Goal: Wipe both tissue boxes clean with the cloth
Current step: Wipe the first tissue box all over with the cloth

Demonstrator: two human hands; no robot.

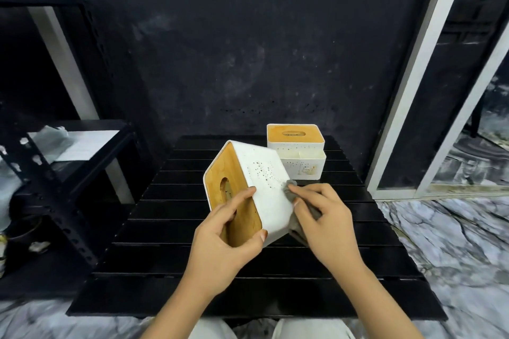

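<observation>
Crumpled grey cloth point(303, 217) mostly hidden under right hand point(325, 220); tilted white tissue box w/ wooden lid point(264, 187) hides far white tissue box's point(300, 157) left front; small print there unreadable; both forearms cut off at bottom edge.

A single wide-angle view looks from the person's head, forward and steeply down over the black slatted counter point(170, 264). It sits close: both forearms enter from the bottom edge and the hands work near the middle of the frame. The lens bends straight lines at the edges. The dark wall point(248, 36) ahead fills the upper half.
</observation>
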